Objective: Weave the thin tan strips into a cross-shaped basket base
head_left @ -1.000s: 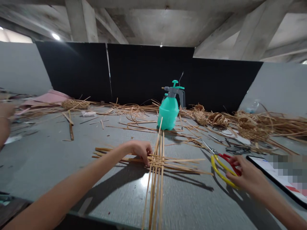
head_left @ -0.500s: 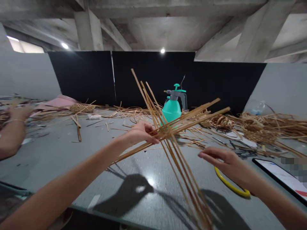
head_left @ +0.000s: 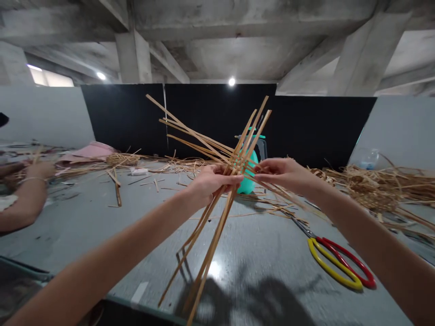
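A cross of several thin, flat woven strips [head_left: 237,164], like rattan or bamboo, is held up above the table. My left hand [head_left: 212,181] grips it just left of the crossing, thumb on top and fingers partly hidden underneath. On the other side, my right hand [head_left: 283,174] pinches strips that run out to the right; its fingertips are close to the crossing. Long strip ends fan to the upper left and upper right, and others hang toward the table's front edge. A green spray bottle [head_left: 250,183] stands behind, partly covered by the weave.
Scissors with red and yellow handles [head_left: 335,265] lie at the right. Loose strips and woven pieces [head_left: 374,192] line the back of the grey table [head_left: 136,235]. At the far left another person's arm [head_left: 32,194] works among strips. A pink sheet [head_left: 93,150] lies behind.
The woven cross has turned counterclockwise in my left hand. My right hand has moved up and left from above the scissors and taken hold of strips.
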### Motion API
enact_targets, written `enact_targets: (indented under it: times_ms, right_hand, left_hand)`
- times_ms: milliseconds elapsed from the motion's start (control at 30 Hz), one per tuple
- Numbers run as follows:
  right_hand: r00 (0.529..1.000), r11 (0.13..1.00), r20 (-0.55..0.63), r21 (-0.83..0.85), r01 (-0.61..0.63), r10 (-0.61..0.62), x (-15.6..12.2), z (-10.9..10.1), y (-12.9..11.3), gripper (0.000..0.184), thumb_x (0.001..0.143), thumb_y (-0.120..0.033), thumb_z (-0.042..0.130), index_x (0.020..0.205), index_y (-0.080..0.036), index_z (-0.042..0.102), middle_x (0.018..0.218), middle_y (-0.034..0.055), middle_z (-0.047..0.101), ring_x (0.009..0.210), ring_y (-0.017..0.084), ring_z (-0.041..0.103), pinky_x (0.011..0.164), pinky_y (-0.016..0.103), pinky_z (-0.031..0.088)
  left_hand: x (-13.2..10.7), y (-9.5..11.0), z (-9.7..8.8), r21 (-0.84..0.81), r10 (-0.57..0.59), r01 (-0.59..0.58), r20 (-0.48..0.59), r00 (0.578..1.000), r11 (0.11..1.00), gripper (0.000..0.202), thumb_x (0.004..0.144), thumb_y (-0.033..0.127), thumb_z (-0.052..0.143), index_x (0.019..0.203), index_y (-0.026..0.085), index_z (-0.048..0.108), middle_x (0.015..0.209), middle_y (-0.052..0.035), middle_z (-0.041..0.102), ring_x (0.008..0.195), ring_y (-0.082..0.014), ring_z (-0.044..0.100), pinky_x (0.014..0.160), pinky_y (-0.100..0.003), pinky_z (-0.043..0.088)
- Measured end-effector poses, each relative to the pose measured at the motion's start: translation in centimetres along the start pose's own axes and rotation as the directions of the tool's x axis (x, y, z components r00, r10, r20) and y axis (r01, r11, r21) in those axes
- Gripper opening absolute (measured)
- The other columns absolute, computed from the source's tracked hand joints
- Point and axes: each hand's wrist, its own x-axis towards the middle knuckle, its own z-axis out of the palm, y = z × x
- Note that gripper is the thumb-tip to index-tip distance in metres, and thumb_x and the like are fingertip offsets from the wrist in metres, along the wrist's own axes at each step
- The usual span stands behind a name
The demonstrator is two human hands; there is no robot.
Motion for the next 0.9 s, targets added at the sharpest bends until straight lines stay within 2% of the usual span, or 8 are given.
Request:
enact_targets:
  times_ms: [133,267,500,700,733,800,833,900]
  right_hand:
    - [0.998,0.989,0.046,-0.141,-0.03,0.037,0.2,-2.2,-1.5,0.035,0.072,-0.052,0.06,0.077,-0.018,0.06,0.066,-0.0014,0.052,0.06,0.011,0.047,0.053,0.025,0.036]
    - [0.933,0.993,0.34,-0.057,-0.105,0.118,0.6,-2.8,-0.4,0.039,0.071,-0.049,0.064,0.092,-0.017,0.059,0.076,0.0021,0.058,0.065,0.013,0.051,0.055,0.025,0.039]
    - [0.774,0.967,0.597,-0.011,-0.254,0.21,0.9,3.3,8.1,0.046,0.066,-0.044,0.068,0.099,-0.014,0.057,0.066,-0.0019,0.055,0.055,0.008,0.048,0.051,0.021,0.039]
    - [0.779,0.971,0.581,-0.1,-0.218,0.235,0.4,7.3,11.9,0.046,0.058,-0.041,0.073,0.094,-0.014,0.063,0.071,0.0019,0.062,0.063,0.014,0.057,0.057,0.025,0.047]
    - [0.795,0.971,0.558,-0.123,-0.203,0.237,0.3,7.6,12.2,0.046,0.055,-0.04,0.075,0.092,-0.015,0.064,0.074,0.0029,0.063,0.066,0.016,0.058,0.059,0.026,0.047]
    - [0.83,0.971,0.506,-0.162,-0.175,0.234,0.1,8.0,12.8,0.046,0.052,-0.038,0.077,0.091,-0.016,0.066,0.081,0.0046,0.064,0.072,0.018,0.059,0.063,0.028,0.047]
    - [0.845,0.971,0.483,-0.172,-0.164,0.228,0.1,8.0,13.0,0.046,0.053,-0.037,0.077,0.092,-0.017,0.066,0.084,0.0051,0.065,0.074,0.019,0.06,0.065,0.028,0.047]
    - [0.868,0.973,0.447,-0.178,-0.149,0.214,-0.2,7.6,13.5,0.044,0.059,-0.036,0.074,0.097,-0.017,0.065,0.088,0.0059,0.066,0.079,0.019,0.061,0.068,0.028,0.048]
  left_hand:
    - [-0.2,0.5,0.3,-0.069,0.022,-0.023,-0.011,1.0,0.997,0.019,0.063,0.008,0.075,0.072,0.011,0.059,0.064,-0.0005,0.061,0.058,-0.0088,0.059,0.055,-0.019,0.047]
    - [-0.1,-2.1,0.1,-0.126,-0.056,0.047,-0.073,0.996,0.991,0.02,0.061,0.012,0.078,0.067,0.01,0.059,0.058,0.0,0.059,0.052,-0.0079,0.056,0.051,-0.018,0.044]
    - [-1.2,-9.9,-0.8,-0.05,-0.305,0.301,-0.123,0.944,0.952,0.028,0.056,0.028,0.079,0.057,0.01,0.057,0.05,0.0019,0.053,0.045,-0.008,0.049,0.047,-0.02,0.038]
    - [-3.6,-11.1,-3.3,0.196,-0.369,0.388,-0.128,0.92,0.9,0.014,0.063,0.018,0.069,0.061,0.01,0.059,0.06,-0.0027,0.058,0.06,-0.014,0.056,0.06,-0.025,0.044]
    - [-3.8,-10.9,-3.7,0.459,-0.315,0.353,-0.159,0.936,0.815,0.014,0.07,0.022,0.063,0.063,0.011,0.058,0.059,-0.0019,0.057,0.061,-0.0156,0.056,0.06,-0.027,0.044]
    - [-3.5,-10.3,-4.2,0.629,-0.186,0.245,-0.159,0.97,0.737,0.005,0.071,0.017,0.061,0.068,0.013,0.059,0.069,-0.0035,0.059,0.075,-0.0198,0.058,0.071,-0.031,0.044]
    - [-3.1,-10.0,-4.3,0.818,-0.042,0.035,-0.013,0.999,0.574,0.004,0.074,0.016,0.058,0.074,0.013,0.06,0.079,-0.0056,0.061,0.083,-0.0217,0.058,0.077,-0.033,0.043]
    - [-1.8,-9.8,-4.3,0.938,0.024,-0.252,0.254,0.967,0.239,0.017,0.083,0.018,0.047,0.086,0.012,0.062,0.095,-0.0107,0.062,0.095,-0.0249,0.057,0.085,-0.038,0.04]
